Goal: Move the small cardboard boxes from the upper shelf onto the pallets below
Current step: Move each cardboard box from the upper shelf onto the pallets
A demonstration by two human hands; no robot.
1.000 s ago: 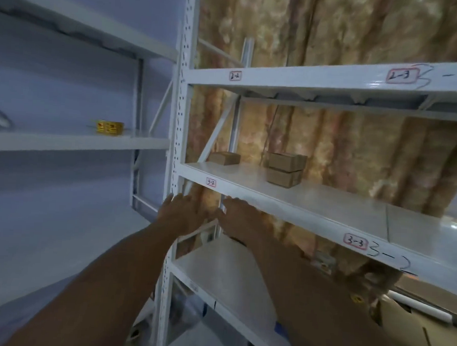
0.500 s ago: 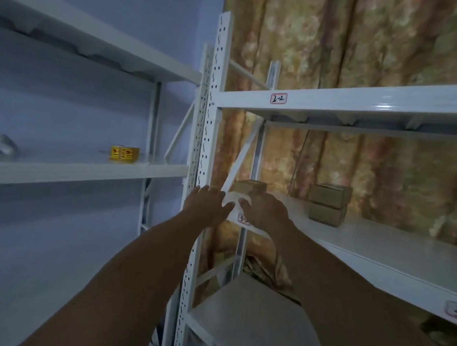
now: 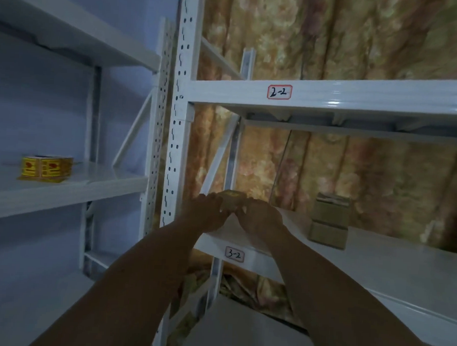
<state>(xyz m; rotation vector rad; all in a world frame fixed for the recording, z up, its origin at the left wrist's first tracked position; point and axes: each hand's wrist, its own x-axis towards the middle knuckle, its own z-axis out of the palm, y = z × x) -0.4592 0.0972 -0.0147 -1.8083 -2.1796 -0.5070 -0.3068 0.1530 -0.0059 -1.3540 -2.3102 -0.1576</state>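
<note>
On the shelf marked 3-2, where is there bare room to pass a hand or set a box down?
Shelf 3-2 is bare between the single cardboard box, held by the left hand and right hand, and the stack of two boxes, and again right of that stack. It is crowded only at the left end, beside the upright post.

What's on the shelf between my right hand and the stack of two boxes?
Nothing: in the head view, the shelf is bare between the right hand, holding the small box, and the two stacked boxes.
</note>
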